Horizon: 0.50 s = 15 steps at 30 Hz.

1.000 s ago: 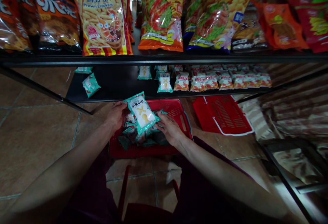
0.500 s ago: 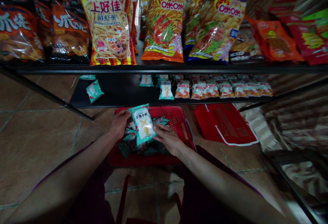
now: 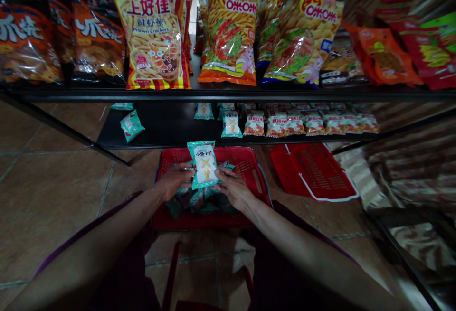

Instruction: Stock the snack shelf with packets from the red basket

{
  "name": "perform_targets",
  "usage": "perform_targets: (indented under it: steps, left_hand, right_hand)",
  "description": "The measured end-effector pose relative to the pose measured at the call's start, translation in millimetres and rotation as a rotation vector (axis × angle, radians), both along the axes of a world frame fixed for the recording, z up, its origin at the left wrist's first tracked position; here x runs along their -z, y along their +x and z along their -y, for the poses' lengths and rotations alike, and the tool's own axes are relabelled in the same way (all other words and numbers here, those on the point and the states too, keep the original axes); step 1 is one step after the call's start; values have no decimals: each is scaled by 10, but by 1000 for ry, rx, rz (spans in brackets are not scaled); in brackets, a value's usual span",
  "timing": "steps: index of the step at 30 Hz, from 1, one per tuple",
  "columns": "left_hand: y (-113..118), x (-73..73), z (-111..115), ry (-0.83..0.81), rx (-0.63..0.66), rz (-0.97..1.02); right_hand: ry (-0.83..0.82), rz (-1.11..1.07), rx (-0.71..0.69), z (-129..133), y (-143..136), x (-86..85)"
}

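Observation:
Between my two hands is a small teal-and-white snack bag [image 3: 204, 164], upright with its printed front toward me. My left hand [image 3: 175, 180] grips its left side, and my right hand [image 3: 232, 188] holds its lower right edge. Below them stands a red shopping basket [image 3: 245, 161], with several more teal snack bags [image 3: 199, 200] piled inside, partly hidden by my hands. Just beyond the basket is the black lower shelf [image 3: 171, 126]. A teal bag [image 3: 231, 125] stands there near the middle, and another teal bag [image 3: 131, 126] leans at the left end.
Several orange-and-white snack bags [image 3: 285, 123] line the lower shelf's right side. Above, the upper shelf edge [image 3: 221, 95] carries large bags, among them prawn crackers [image 3: 155, 40]. A second red basket [image 3: 317, 171] with a white handle lies on the tiled floor to the right.
The held teal bag has moved slightly up and right and been turned from tilted to nearly straight. My left hand has shifted from its upper corner to its left side.

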<state>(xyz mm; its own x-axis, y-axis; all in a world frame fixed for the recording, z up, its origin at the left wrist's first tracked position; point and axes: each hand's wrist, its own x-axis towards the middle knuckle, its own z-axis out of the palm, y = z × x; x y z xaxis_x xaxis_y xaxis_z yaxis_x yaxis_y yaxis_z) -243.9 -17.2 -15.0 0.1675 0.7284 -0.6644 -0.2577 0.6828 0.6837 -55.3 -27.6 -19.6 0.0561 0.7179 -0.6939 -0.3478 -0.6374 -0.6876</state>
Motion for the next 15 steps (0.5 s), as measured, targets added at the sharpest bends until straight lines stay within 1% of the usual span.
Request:
perform_targets:
  steps: [4, 7, 10, 15]
  left_hand:
    - [40, 16, 48, 46, 46, -21]
    - [96, 28, 83, 95, -5, -88]
    - [134, 40, 103, 152, -58, -144]
    - [142, 86, 102, 162, -110, -246]
  right_hand:
    - [5, 7, 15, -20, -29, 1]
    - [6, 12, 41, -33, -55, -6]
    - [34, 11, 34, -43, -80, 2]
    - [36, 9, 26, -64, -122, 76]
